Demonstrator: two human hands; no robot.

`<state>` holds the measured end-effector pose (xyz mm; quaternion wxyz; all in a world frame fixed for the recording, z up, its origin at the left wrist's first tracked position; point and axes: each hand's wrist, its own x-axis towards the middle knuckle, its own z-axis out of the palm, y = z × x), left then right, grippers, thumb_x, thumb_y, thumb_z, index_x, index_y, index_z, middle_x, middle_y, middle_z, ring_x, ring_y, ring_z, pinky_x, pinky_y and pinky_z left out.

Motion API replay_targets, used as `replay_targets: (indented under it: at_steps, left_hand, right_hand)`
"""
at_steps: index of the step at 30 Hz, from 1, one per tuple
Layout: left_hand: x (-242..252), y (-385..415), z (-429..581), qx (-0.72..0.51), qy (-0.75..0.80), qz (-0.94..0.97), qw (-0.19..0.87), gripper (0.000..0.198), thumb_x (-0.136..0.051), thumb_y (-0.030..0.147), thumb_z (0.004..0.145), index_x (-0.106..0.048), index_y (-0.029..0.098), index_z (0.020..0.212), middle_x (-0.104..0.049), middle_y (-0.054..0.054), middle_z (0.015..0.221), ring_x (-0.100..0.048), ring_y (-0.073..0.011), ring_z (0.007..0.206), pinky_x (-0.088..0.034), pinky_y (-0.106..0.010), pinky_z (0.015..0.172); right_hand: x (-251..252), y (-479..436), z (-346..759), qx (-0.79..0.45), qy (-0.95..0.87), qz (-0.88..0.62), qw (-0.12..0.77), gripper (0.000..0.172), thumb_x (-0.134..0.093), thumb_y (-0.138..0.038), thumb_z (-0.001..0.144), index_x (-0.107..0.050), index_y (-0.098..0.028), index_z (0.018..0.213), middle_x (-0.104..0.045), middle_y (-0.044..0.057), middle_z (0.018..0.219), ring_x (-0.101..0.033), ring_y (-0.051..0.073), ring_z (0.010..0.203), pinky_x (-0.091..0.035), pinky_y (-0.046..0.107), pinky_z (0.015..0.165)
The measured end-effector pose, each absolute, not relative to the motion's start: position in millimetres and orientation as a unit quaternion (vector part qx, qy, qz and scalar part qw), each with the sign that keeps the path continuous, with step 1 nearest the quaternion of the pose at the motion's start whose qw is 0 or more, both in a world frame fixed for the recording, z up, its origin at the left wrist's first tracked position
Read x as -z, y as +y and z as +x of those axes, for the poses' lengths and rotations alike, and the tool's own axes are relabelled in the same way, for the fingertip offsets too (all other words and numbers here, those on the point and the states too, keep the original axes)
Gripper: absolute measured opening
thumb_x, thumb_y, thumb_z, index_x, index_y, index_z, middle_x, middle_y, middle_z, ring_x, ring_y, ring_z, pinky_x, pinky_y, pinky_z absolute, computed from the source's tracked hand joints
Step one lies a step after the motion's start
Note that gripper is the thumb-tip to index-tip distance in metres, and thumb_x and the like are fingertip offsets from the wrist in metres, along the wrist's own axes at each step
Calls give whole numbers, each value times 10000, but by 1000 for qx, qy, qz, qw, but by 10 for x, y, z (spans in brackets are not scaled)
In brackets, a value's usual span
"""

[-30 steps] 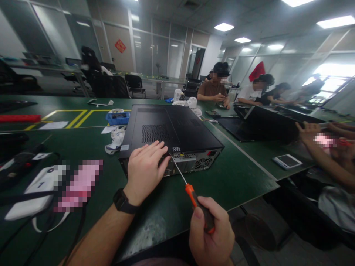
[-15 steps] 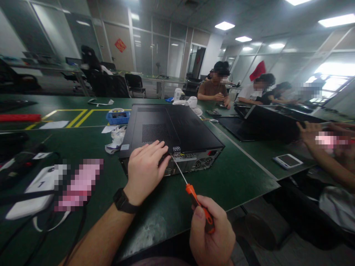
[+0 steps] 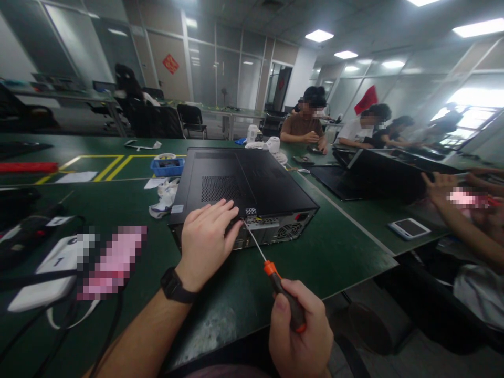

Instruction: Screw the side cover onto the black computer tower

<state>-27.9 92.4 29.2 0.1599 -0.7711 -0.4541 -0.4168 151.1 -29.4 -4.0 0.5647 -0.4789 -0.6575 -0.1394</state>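
Note:
A black computer case (image 3: 220,170) lies on its side on the green table, its rear panel towards me. My left hand (image 3: 208,231) rests on the case's near edge, fingers stretched over the top cover and thumb down by the rear panel. In my right hand (image 3: 303,325) is a screwdriver (image 3: 289,302) with an orange and dark handle, gripped between thumb and fingers. Its thin shaft slants up to the rear panel, where the tip meets the case beside my left thumb. Whether a screw sits under the tip is too small to tell.
Left of the case are a blue bin (image 3: 168,167), a crumpled white cloth (image 3: 165,197), a white device (image 3: 51,275) and black cables. On the right lie a white-framed device (image 3: 409,228) and a co-worker's hand (image 3: 439,186) by another open case (image 3: 394,170). Other people sit farther back.
The screwdriver handle has turned about its axis in my right hand, showing a darker side now. My left hand and the computer case stay in place.

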Motion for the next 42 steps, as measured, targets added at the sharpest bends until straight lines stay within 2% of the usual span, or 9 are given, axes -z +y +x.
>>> replay_targets:
  at_steps: [3, 7, 11, 14, 18, 26, 33, 37, 42]
  left_hand:
    - [-290, 923, -280, 418, -452, -771, 165, 203, -631, 284, 1006, -733, 220, 1169, -766, -85, 1323, -716, -276, 1258, -522, -488, 1043]
    - [-279, 932, -282, 417, -449, -772, 169, 206, -639, 279, 1001, -728, 208, 1173, -768, -83, 1322, -717, -272, 1256, -516, -477, 1050]
    - [-270, 945, -284, 415, -450, -772, 172, 206, -648, 280, 995, -729, 208, 1170, -770, -80, 1317, -720, -274, 1250, -514, -472, 1048]
    - [-271, 947, -285, 416, -449, -771, 175, 209, -650, 284, 994, -728, 209, 1174, -771, -74, 1319, -720, -272, 1250, -516, -471, 1043]
    - [-281, 937, -279, 418, -448, -770, 176, 198, -651, 284, 997, -726, 209, 1164, -772, -74, 1314, -721, -269, 1247, -518, -468, 1036]
    - [-285, 929, -272, 423, -446, -769, 175, 197, -663, 272, 989, -729, 204, 1163, -774, -78, 1311, -722, -273, 1246, -521, -475, 1033]
    - [-280, 933, -276, 421, -447, -769, 175, 199, -656, 280, 994, -732, 204, 1161, -774, -83, 1309, -724, -273, 1243, -524, -473, 1029]
    - [-279, 929, -275, 420, -447, -770, 174, 197, -654, 273, 992, -734, 204, 1158, -773, -85, 1311, -722, -274, 1246, -520, -468, 1033]
    - [-270, 936, -278, 418, -450, -770, 174, 202, -651, 282, 997, -731, 210, 1168, -768, -81, 1322, -718, -269, 1254, -515, -468, 1042]
  right_hand:
    - [41, -303, 1525, 131, -666, -471, 563, 180, -561, -199, 987, -614, -164, 1155, -715, 51, 923, -728, 157, 811, -631, 265, 729]
    - [-3, -279, 1518, 124, -672, -446, 578, 235, -582, -166, 930, -603, -137, 1163, -699, 71, 961, -721, 165, 882, -627, 270, 774]
    - [-16, -270, 1511, 139, -663, -455, 577, 199, -585, -142, 941, -615, -150, 1137, -704, 45, 932, -715, 136, 815, -623, 239, 750]
    - [46, -296, 1528, 155, -658, -478, 561, 164, -579, -204, 992, -631, -157, 1140, -720, 44, 936, -717, 130, 760, -630, 240, 739]
    - [109, -312, 1542, 147, -648, -494, 561, 196, -565, -249, 1016, -623, -151, 1177, -719, 62, 962, -732, 148, 807, -638, 259, 759]
    - [-16, -241, 1500, 130, -667, -434, 591, 265, -605, -119, 901, -599, -126, 1166, -682, 72, 988, -703, 156, 937, -620, 276, 858]
    - [49, -285, 1538, 128, -656, -483, 565, 146, -564, -201, 1005, -631, -173, 1132, -723, 26, 886, -707, 122, 716, -614, 232, 698]
    - [31, -283, 1529, 117, -660, -472, 573, 195, -547, -224, 999, -611, -161, 1173, -714, 55, 928, -724, 153, 804, -625, 262, 720]
    - [-48, -249, 1487, 134, -671, -438, 583, 245, -597, -120, 910, -603, -139, 1155, -691, 61, 956, -712, 150, 899, -617, 249, 805]
